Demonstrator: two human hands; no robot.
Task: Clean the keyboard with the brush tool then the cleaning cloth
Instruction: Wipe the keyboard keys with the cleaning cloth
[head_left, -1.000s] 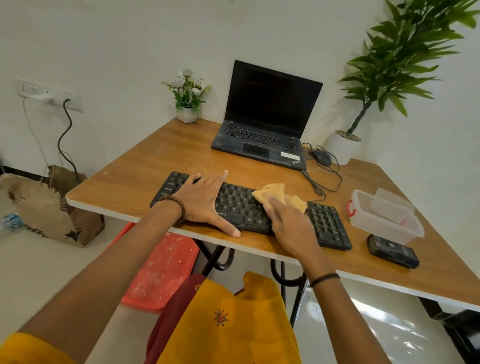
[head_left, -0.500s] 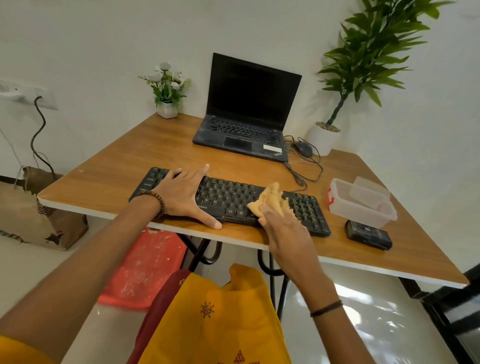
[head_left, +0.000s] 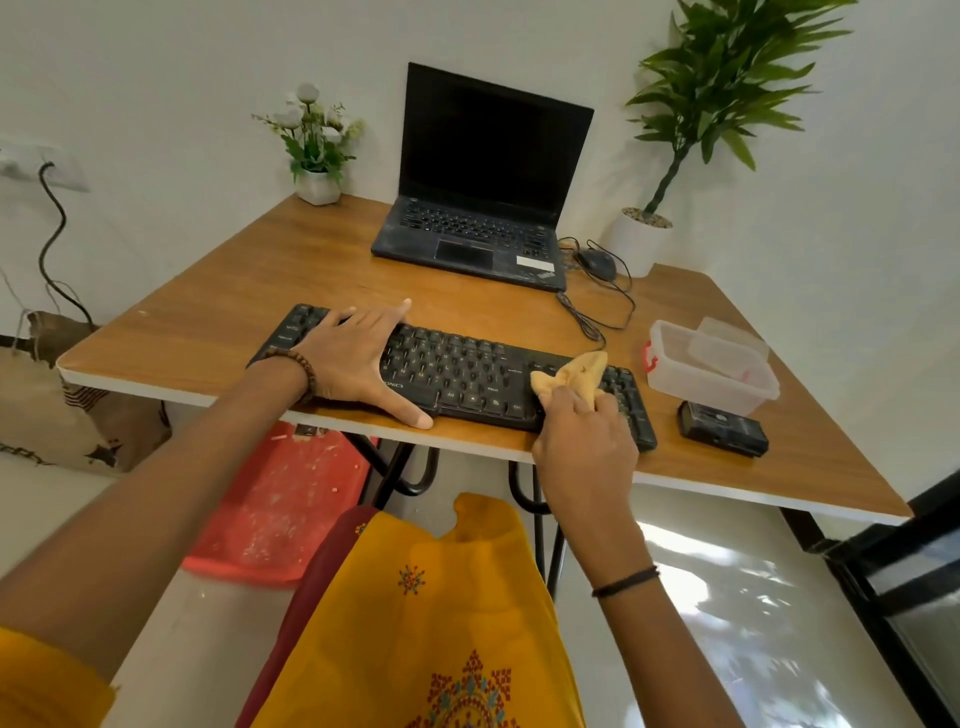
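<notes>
At the left end of the long black plastic keyboard (head_left: 457, 371), the person's left hand (head_left: 358, 358) lies flat. Its fingers are straight and spread over the keys and its thumb stretches along the front edge. It grasps nothing and only presses down, I'd say to stop the board sliding. The keyboard sits on the wooden table with the white edge (head_left: 208, 322), close to the near side. Its long axis runs left to right, roughly along that edge.

Further right, the crumpled pale yellow cleaning cloth (head_left: 571, 376) rests on the keys about where the main block meets the number pad. Most of the board's length therefore lies to the left of the cloth, toward the bracing hand. Only the number pad lies to its right.

The right hand (head_left: 584, 441) grips the cloth from the near side, with its fingers curled round the bunched part and a loose end poking up beyond them. This looks like the cloth stage of the job. Any stroke has to follow the long axis, either a long one leftward or a short one rightward. The left hand covers the leftmost keys and would need to shift before they can be wiped.

Right of the keyboard and apart from it stands a clear plastic tub with a red clasp (head_left: 711, 369). A small flat black device (head_left: 722, 428) lies just in front of the tub. I can't pick out the brush anywhere.
</notes>
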